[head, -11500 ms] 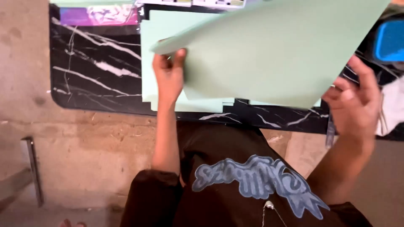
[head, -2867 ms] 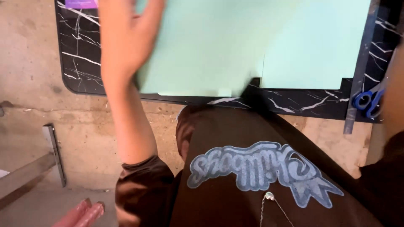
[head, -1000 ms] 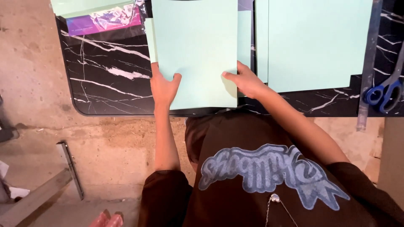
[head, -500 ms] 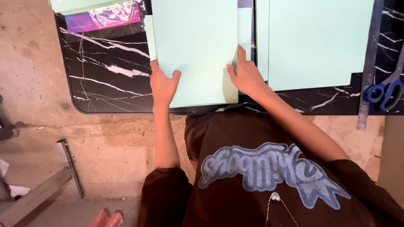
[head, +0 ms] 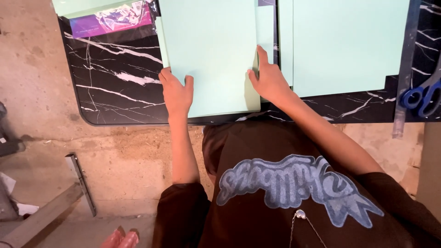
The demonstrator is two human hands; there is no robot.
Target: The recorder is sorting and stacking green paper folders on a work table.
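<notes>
A pale green sheet of paper (head: 211, 50) lies on the black marble-patterned table (head: 115, 92), over another green sheet whose edge shows on its right. My left hand (head: 177, 94) rests flat on the sheet's lower left corner. My right hand (head: 268, 80) presses on its right edge, index finger stretched up along that edge. A second pale green sheet (head: 344, 43) lies flat to the right, untouched.
Blue-handled scissors (head: 425, 94) and a long clear ruler (head: 406, 69) lie at the table's right end. A purple paper pack (head: 112, 20) sits at the back left. Below the table edge are a concrete floor and a metal bar (head: 80, 183).
My right hand slid from the sheet's lower right corner up along its right edge. My left hand stayed at the lower left corner. Earlier, large sheets were being lifted and laid down.
</notes>
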